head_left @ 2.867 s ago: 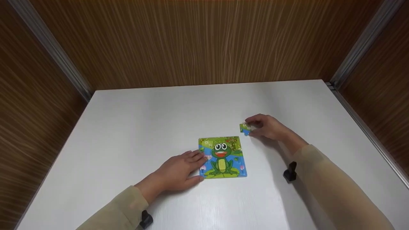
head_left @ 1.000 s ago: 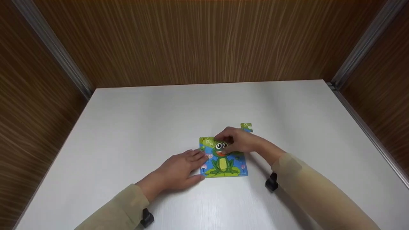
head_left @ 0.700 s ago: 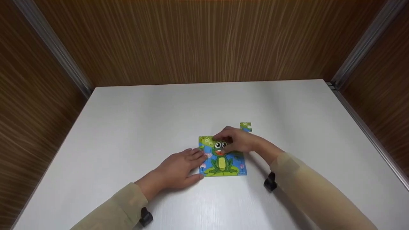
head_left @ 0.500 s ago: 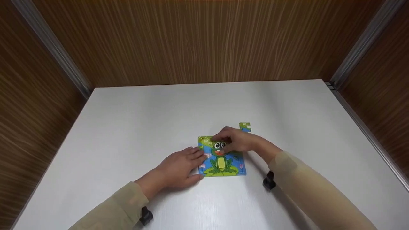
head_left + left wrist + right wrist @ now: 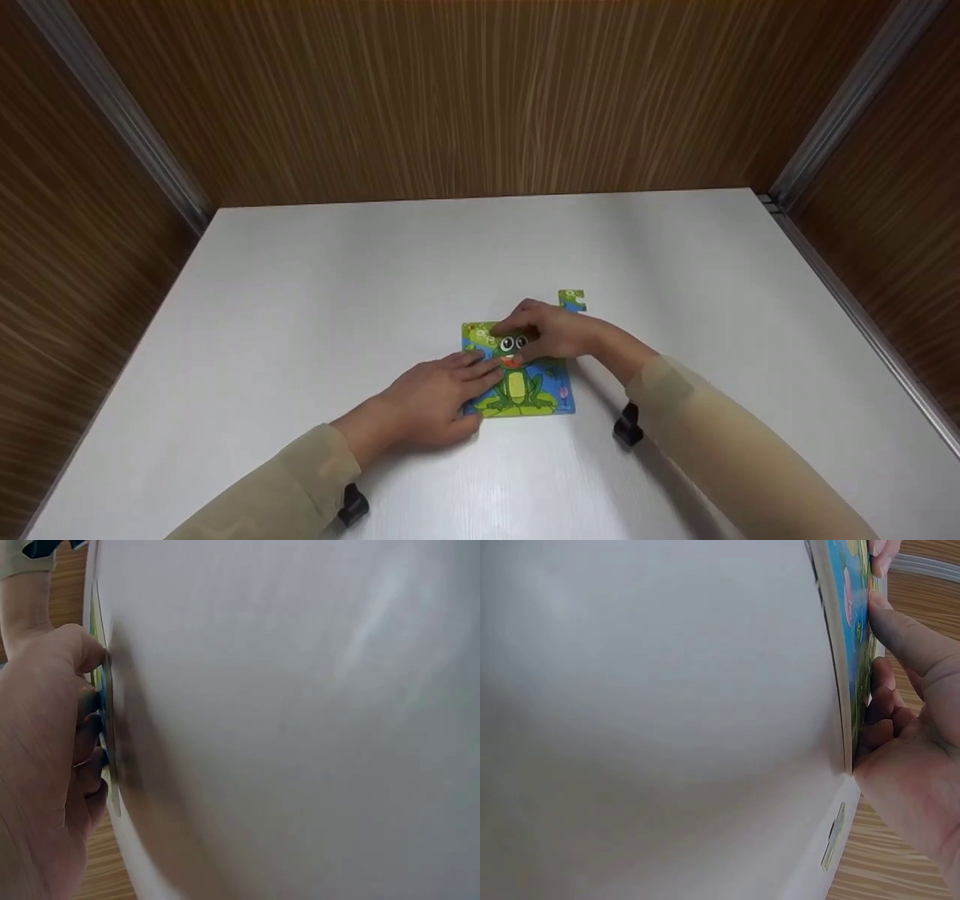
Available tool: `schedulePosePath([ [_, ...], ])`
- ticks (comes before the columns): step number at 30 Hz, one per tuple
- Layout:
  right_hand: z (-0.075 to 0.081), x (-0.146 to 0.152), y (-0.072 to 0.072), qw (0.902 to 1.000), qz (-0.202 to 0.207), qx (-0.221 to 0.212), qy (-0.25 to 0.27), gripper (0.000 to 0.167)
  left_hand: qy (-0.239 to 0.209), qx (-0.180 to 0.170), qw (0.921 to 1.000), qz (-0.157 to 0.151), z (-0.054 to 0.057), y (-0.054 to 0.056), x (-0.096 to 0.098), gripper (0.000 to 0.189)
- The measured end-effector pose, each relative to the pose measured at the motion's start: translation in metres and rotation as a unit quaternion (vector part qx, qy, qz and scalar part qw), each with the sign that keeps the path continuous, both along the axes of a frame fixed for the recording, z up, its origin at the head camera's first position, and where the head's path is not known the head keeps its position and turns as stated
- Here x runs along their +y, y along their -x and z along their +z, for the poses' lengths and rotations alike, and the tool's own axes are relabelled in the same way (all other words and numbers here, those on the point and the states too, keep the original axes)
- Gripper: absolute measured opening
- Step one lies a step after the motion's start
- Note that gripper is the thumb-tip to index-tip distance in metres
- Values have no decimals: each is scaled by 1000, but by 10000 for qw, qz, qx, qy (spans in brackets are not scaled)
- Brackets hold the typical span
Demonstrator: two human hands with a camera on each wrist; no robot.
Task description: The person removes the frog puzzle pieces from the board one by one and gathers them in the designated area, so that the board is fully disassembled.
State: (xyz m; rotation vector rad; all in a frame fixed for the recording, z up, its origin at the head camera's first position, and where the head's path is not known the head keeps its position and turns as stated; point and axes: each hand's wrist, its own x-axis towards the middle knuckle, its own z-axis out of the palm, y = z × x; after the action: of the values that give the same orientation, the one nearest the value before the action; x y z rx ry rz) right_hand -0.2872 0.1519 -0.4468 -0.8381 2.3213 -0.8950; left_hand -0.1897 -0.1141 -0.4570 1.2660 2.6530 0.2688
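A square frog jigsaw puzzle lies on the white table in front of me. My left hand rests over its left side, fingers stretched across the picture and thumb by the lower left edge. Across the frog's face, my right hand pinches a puzzle piece between thumb and fingers. That piece's outline is mostly hidden by the hand. A loose green and blue puzzle piece lies just beyond the puzzle's upper right corner, partly covered by the right hand. In the right wrist view, the thumb touches the picture.
The white table carries the puzzle well in from its edges. Brown wood-grain panels rise at the back and both sides, with metal strips at the corners. Black wrist mounts sit under both sleeves.
My right hand has moved left from the loose pieces onto the frog's face, leaving one notched piece behind. Most recently, my left hand has slid slightly right, further over the puzzle.
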Motion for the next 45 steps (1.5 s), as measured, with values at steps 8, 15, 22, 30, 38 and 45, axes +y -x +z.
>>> schedulePosePath([
  [8,3,-1,0,10000,-40,-13,-55,49,1,-78,9999,83,-2,-1,-1,66],
  [15,4,-2,1,10000,41,13,-76,47,8,-48,9999,94,-8,1,-2,66],
  [22,5,-4,2,9997,85,67,-204,48,-33,-66,9999,91,-9,2,-2,66],
  [30,0,-1,1,9999,-48,65,-88,46,-45,-49,10000,14,-9,2,0,67],
  [38,-5,1,-3,9993,-94,97,355,55,-97,-84,9999,18,-9,1,-1,67],
  [45,-8,2,-4,9970,-534,-35,557,60,-71,-77,9999,46,-11,0,-2,67],
])
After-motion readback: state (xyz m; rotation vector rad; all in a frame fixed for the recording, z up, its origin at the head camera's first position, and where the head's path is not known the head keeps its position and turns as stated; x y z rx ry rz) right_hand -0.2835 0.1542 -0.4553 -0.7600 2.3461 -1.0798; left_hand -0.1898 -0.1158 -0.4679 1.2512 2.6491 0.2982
